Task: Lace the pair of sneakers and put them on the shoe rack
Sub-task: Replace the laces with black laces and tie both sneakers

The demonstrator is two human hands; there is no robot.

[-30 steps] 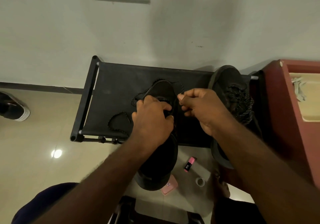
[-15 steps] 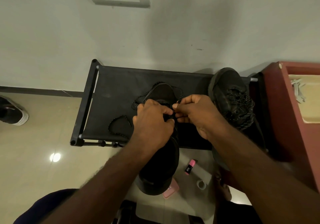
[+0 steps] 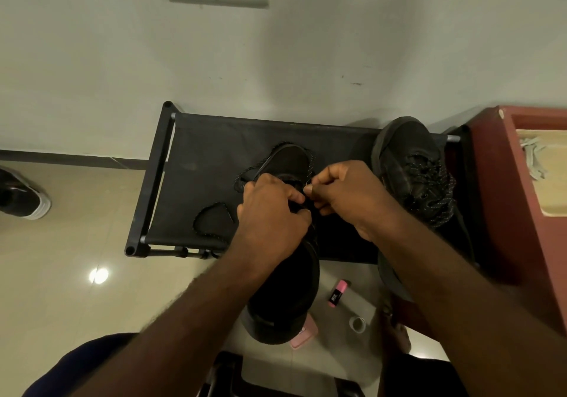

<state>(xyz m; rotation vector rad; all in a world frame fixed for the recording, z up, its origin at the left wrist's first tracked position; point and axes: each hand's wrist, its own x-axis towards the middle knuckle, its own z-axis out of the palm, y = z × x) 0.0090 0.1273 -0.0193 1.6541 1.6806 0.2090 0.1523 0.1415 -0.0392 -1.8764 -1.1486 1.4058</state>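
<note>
Fabric of the black shoe rack fills the middle of the view, its long side against the wall, and both sneakers of the pair are on it. The laced sneaker lies at the rack's right end. The unlaced sneaker sits near the centre, its long axis running from the wall to the person, toe on the fabric and heel hanging over the front rail. Both hands meet over its throat, so the work lies directly beneath them. The left hand has its fingers curled down on the upper at the eyelets, pinning the shoe. The right hand is closed, with thumb and forefinger pinching the lace just beside the left knuckles. The slack of that speckled cord loops on the fabric to the left of the shoe and around its toe. Judging from this, threading is under way. The next pull should go to the right and across the shoe's axis, led by the right hand, which has the cord. Which eyelet the cord passes through is hidden beneath the fingers.
</note>
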